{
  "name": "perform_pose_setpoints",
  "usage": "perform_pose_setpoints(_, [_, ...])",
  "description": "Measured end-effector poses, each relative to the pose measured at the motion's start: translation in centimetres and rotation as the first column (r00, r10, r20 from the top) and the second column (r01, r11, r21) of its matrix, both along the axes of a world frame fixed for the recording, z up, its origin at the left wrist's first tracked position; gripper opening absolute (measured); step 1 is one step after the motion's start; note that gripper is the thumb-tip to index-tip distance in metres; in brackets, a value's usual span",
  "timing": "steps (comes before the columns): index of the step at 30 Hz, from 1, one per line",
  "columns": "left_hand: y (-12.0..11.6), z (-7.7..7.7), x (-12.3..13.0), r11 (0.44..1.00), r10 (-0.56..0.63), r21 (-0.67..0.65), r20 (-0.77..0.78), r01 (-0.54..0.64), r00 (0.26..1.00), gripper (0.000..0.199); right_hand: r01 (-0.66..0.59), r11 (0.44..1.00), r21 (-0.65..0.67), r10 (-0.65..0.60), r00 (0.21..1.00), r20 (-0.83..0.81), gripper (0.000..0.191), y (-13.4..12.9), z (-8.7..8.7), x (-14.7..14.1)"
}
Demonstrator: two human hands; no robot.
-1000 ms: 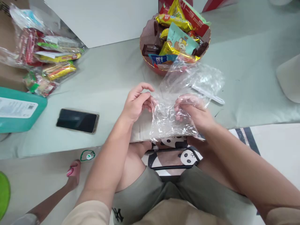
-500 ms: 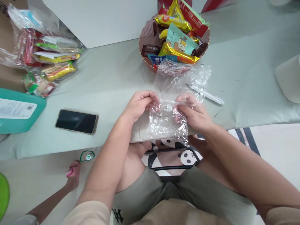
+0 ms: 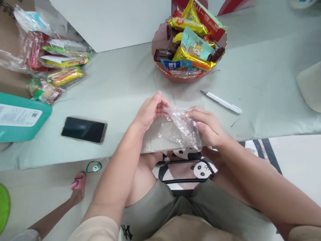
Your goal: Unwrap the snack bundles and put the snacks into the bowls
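A crumpled clear plastic bag (image 3: 179, 129) lies between my two hands at the table's front edge, folded over on itself. My left hand (image 3: 151, 112) has its fingers curled at the bag's upper left corner, thumb pointing up. From the other side, my right hand (image 3: 207, 124) grips the bag, its fingers over the top and the thumb beneath. Beyond the hands stands a pink ribbed bowl (image 3: 173, 77) heaped with wrapped snacks (image 3: 195, 47). A white pen-shaped tool (image 3: 222, 101) with a thin dark tip rests to the right of the bag.
On the left are a black phone (image 3: 84, 130), a teal container (image 3: 37, 125) and several bagged snacks (image 3: 64, 62) by a cardboard box. A white rounded object (image 3: 311, 87) stands at the right edge. Another person's foot in a pink slipper (image 3: 78, 180) shows below the table.
The bag, spread out toward the bowl before, is now folded down toward me and bunched. My right hand has turned over it. The bowl's front and the white tool are uncovered.
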State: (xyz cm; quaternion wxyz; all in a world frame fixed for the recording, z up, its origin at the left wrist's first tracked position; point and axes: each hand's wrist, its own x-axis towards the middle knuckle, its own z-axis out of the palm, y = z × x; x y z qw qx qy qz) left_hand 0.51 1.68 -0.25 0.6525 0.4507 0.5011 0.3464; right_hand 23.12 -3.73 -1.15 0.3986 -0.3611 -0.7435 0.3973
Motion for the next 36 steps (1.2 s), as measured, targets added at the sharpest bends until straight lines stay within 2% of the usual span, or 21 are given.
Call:
perform_pose_setpoints(3, [-0.2, 0.0, 0.2, 0.996, 0.010, 0.087, -0.053, -0.006, 0.999, 0.051, 0.051, 0.999, 0.007, -0.051, 0.999, 0.018, 0.043, -0.2, 0.3, -0.2])
perform_pose_setpoints(8, [-0.6, 0.1, 0.0, 0.990, -0.011, 0.138, -0.058, 0.019, 0.998, 0.036, 0.207, 0.978, -0.040, -0.198, 0.968, 0.156, 0.013, -0.2, 0.4, -0.7])
perform_pose_setpoints(9, [-0.7, 0.0, 0.0, 0.988, -0.032, 0.152, -0.030, 0.036, 0.999, 0.039, 0.222, 0.974, -0.051, -0.211, 0.964, 0.163, 0.006, -0.2, 0.4, -0.8])
perform_pose_setpoints(10, [-0.7, 0.0, -0.1, 0.984, -0.057, 0.167, -0.001, 0.056, 0.998, 0.048, 0.234, 0.970, -0.068, -0.221, 0.962, 0.163, 0.010, -0.2, 0.4, -0.8])
perform_pose_setpoints(13, [-0.7, -0.1, -0.2, 0.980, -0.114, 0.168, 0.036, 0.106, 0.993, 0.087, 0.272, 0.948, -0.164, -0.255, 0.960, 0.118, 0.036, -0.2, 0.3, -0.7])
perform_pose_setpoints(15, [-0.7, 0.0, -0.2, 0.987, -0.120, 0.109, 0.008, 0.118, 0.993, 0.095, 0.298, 0.922, -0.247, -0.294, 0.954, 0.053, 0.047, -0.2, 0.3, -0.5])
perform_pose_setpoints(16, [-0.7, 0.0, -0.2, 0.990, -0.120, 0.077, -0.012, 0.121, 0.993, 0.090, 0.307, 0.909, -0.283, -0.316, 0.949, 0.017, 0.051, -0.1, 0.3, -0.4])
perform_pose_setpoints(18, [-0.7, 0.1, -0.1, 0.991, -0.130, 0.037, -0.051, 0.132, 0.990, 0.065, 0.322, 0.884, -0.339, -0.360, 0.932, -0.052, 0.055, 0.1, 0.2, -0.2])
perform_pose_setpoints(21, [-0.7, 0.1, 0.2, 0.987, -0.129, 0.085, -0.057, 0.134, 0.990, 0.030, 0.337, 0.842, -0.422, -0.436, 0.885, -0.165, 0.060, 0.4, -0.2, 0.1])
perform_pose_setpoints(25, [-1.0, -0.3, 0.9, 0.994, -0.063, 0.092, 0.033, 0.059, 0.997, 0.025, 0.215, 0.783, -0.583, -0.444, 0.850, -0.283, 0.063, 0.8, -0.7, 0.0])
perform_pose_setpoints(28, [-1.3, -0.7, 1.4, 0.985, -0.009, 0.174, -0.036, 0.015, 0.999, 0.024, 0.119, 0.762, -0.637, -0.407, 0.853, -0.327, 0.073, 0.8, -0.6, -0.5])
perform_pose_setpoints(30, [-1.6, -0.9, 1.7, 0.949, 0.018, 0.314, -0.143, 0.029, 0.989, 0.019, 0.086, 0.762, -0.641, -0.396, 0.846, -0.357, 0.076, 0.8, -0.4, -0.7])
perform_pose_setpoints(33, [-2.0, -0.9, 1.9, 0.856, 0.082, 0.507, -0.328, 0.102, 0.941, 0.010, 0.082, 0.770, -0.633, -0.391, 0.844, -0.367, 0.075, 0.7, 0.1, -0.9])
perform_pose_setpoints(36, [-2.3, -0.8, 2.1, 0.772, 0.148, 0.619, -0.394, 0.143, 0.907, 0.009, 0.104, 0.744, -0.660, -0.384, 0.875, -0.295, 0.060, 0.8, 0.5, -0.8])
